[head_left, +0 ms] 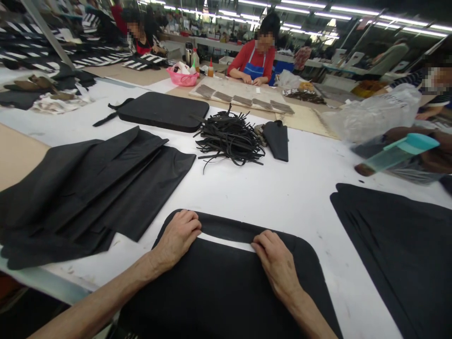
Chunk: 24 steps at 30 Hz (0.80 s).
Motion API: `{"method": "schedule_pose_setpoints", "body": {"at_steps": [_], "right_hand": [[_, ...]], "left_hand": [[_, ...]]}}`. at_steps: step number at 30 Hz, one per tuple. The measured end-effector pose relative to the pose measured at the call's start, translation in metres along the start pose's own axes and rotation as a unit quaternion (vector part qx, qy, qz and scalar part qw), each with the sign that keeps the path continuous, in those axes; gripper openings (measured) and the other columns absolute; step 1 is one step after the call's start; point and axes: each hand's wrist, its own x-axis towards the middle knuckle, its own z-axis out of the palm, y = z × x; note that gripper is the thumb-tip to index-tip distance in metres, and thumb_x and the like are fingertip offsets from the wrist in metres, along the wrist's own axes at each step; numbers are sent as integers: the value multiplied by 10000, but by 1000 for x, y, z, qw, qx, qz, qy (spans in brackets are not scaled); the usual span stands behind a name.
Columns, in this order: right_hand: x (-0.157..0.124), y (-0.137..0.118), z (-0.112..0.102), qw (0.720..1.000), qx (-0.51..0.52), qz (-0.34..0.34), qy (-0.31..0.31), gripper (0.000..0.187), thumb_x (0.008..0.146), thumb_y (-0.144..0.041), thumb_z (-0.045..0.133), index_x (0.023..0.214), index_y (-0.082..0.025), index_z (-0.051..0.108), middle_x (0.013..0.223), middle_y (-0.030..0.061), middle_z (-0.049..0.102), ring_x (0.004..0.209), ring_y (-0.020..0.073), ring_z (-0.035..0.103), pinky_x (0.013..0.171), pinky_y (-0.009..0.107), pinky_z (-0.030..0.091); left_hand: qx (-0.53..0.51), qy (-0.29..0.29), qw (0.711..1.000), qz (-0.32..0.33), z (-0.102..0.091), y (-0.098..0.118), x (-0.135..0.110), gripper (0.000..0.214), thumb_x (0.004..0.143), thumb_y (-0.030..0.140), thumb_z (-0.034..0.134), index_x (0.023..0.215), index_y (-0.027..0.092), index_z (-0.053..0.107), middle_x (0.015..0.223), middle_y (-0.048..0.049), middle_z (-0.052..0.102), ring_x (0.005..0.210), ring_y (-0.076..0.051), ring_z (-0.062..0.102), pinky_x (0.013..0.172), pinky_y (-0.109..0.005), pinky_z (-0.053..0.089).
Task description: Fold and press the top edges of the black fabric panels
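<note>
A large black sheet with rounded corners [219, 287] lies in front of me, its near part running out of view. Along its far side is a black band [226, 227], and a narrow white strip [226, 242] shows between band and sheet. Whether that strip is a lining or the table showing through, I cannot tell. My left hand [181, 231] is closed at the strip's left end, fingers curled down on the black material. At the other end my right hand [277, 259] pinches the edge, thumb and fingers together. The fingertips' undersides are hidden.
Black sheets [84, 188] are piled at left, more black sheets [399, 245] at right. Beyond lie a heap of black strips [231, 136], a thick black stack [164, 110] and a bottle with a turquoise lid [395, 153]. A co-worker in red [256, 56] sits across the table.
</note>
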Motion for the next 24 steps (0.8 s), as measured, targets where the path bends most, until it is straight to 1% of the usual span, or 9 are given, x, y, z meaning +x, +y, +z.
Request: {"method": "schedule_pose_setpoints", "body": {"at_steps": [4, 9, 13, 17, 20, 22, 24], "right_hand": [[0, -1, 2, 1000, -18, 14, 3, 187, 917, -245, 397, 771, -220, 513, 791, 19, 520, 773, 196, 475, 703, 334, 362], [1, -7, 4, 995, -102, 18, 9, 213, 904, -190, 372, 747, -214, 514, 760, 29, 520, 732, 203, 469, 675, 342, 341], [4, -13, 3, 988, -150, 41, 2, 191, 887, -171, 410, 738, -215, 520, 755, 28, 528, 732, 210, 473, 658, 342, 326], [9, -16, 1, 986, -156, 59, -12, 172, 870, -168, 463, 719, -222, 524, 749, 18, 538, 742, 207, 478, 651, 334, 318], [12, -16, -1, 985, -157, 70, -28, 178, 865, -167, 473, 703, -223, 524, 741, 17, 545, 740, 207, 476, 645, 331, 313], [13, -17, -3, 984, -152, 81, -40, 181, 863, -171, 476, 696, -224, 524, 739, 16, 550, 735, 207, 475, 640, 328, 312], [15, -17, -5, 984, -142, 92, -51, 184, 861, -177, 478, 689, -224, 523, 733, 13, 553, 732, 206, 478, 637, 323, 312]], "left_hand": [[13, 1, 1000, -24, -2, 8, -1, 126, 879, 179, 450, 781, 187, 528, 878, -18, 521, 844, -179, 449, 759, -348, 363], [41, 13, 998, -51, -2, 18, -2, 165, 881, 154, 407, 781, 181, 536, 891, -30, 522, 836, -185, 447, 746, -353, 370], [74, 21, 993, -85, 2, 24, -1, 168, 869, 140, 406, 784, 177, 545, 875, -36, 520, 824, -193, 447, 740, -362, 373], [91, 21, 988, -120, 3, 27, 3, 164, 840, 130, 432, 728, 180, 541, 866, -40, 528, 823, -199, 447, 724, -358, 371], [96, 10, 986, -138, 1, 29, 6, 156, 819, 123, 448, 702, 181, 532, 857, -39, 532, 824, -204, 448, 716, -355, 366], [103, 1, 984, -148, 0, 31, 7, 122, 800, 118, 466, 713, 181, 522, 850, -37, 529, 818, -206, 448, 708, -351, 365], [122, 2, 980, -157, -1, 34, 8, 79, 784, 107, 480, 769, 175, 514, 852, -41, 522, 813, -210, 445, 705, -354, 369]]}}
